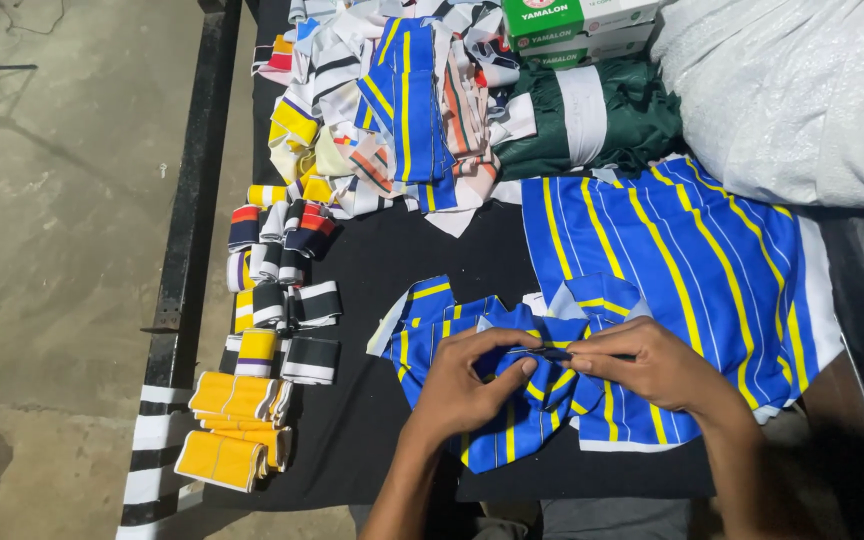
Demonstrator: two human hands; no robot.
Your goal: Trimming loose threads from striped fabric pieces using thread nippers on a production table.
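Up top — stacked green-and-white boxes

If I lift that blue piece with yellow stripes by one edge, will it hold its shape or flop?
Probably flop: the blue striped piece already folds and bunches between the left hand and right hand. It looks thin and light, draping flat on the black table cover. It seems unlikely to slide off, though a tug might drag the neighbouring striped panel.

Black cloth open (rolled bands left).
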